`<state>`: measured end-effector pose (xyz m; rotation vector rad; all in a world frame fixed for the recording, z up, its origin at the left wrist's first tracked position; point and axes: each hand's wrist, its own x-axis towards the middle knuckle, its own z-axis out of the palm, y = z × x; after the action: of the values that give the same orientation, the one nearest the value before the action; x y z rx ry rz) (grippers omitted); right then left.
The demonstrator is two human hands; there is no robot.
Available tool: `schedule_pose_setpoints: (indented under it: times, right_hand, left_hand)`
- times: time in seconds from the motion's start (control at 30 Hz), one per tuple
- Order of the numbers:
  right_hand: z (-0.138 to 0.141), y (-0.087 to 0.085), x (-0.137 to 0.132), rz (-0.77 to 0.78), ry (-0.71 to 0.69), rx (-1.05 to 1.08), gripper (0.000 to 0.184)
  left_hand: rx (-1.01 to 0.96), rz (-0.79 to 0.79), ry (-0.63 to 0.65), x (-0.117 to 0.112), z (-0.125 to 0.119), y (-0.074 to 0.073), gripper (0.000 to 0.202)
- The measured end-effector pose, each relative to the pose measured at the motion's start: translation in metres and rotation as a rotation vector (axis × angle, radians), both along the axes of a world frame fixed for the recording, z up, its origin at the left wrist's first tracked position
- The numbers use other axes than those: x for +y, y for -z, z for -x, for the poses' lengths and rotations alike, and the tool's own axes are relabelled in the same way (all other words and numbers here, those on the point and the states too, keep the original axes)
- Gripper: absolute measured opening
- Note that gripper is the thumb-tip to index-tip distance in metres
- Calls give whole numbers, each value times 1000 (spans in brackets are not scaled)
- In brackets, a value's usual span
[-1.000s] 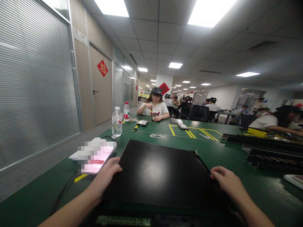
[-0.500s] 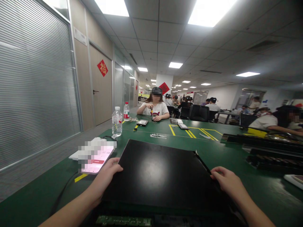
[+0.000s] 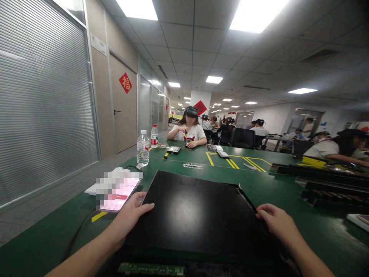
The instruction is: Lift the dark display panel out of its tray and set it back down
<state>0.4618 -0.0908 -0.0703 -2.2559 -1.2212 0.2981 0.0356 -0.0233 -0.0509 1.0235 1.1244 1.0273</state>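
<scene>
A smooth green table (image 3: 319,231) spreads out, and at its near middle sits a flat, rectangular black panel (image 3: 196,219), satiny and softly shining at its centre. The left hand (image 3: 134,211) grips the panel's left edge, thumb laid on its face; the right hand (image 3: 275,218) pinches its thin right edge. Beyond stands a rounded, clear plastic bottle (image 3: 143,151); left lies a glassy, pink-lit phone (image 3: 123,195). A narrow green circuit board (image 3: 151,269) shows nearest.

Green table (image 3: 29,254) is marked with yellow tape (image 3: 98,216); phone (image 3: 129,190), two bottles (image 3: 143,150), drives (image 3: 174,150), black strips (image 3: 331,192) are carried on it.
</scene>
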Motion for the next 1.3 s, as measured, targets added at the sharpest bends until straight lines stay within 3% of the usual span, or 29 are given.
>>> schedule_pose_setpoints:
  times: [0.47,1.3]
  right_hand:
    - [-2,2,1,-12,6,37,27]
    - [3,0,-3,-17,-1,14,27]
  left_hand:
    - [-72,-32,64,1,2,1,53]
    - [-73,-22,18,-2,1,3,48]
